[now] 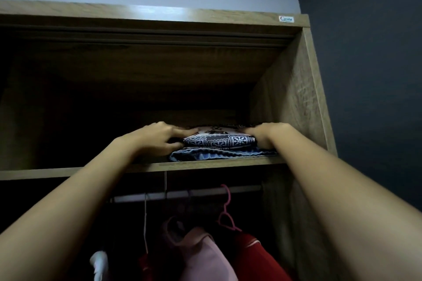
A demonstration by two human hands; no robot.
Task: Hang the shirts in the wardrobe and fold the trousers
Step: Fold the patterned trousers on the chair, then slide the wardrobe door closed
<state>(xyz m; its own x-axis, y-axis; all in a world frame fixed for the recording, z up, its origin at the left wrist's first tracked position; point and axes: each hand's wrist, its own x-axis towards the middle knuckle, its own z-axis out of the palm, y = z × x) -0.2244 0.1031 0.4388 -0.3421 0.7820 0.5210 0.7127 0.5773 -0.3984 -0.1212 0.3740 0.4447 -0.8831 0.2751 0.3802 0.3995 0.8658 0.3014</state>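
Observation:
Folded patterned trousers, navy and white, lie on top of folded blue jeans on the upper wardrobe shelf. My left hand holds the left end of the patterned trousers, fingers on top and thumb underneath. At the right end my right hand rests against the stack; its fingers are mostly hidden. Below the shelf, a pink shirt and a red shirt hang on the rail.
The wardrobe's right side wall stands close to the stack. A pink hanger hook sits on the rail, and a white garment hangs at the lower left. The shelf's left part is dark. A dark wall is on the right.

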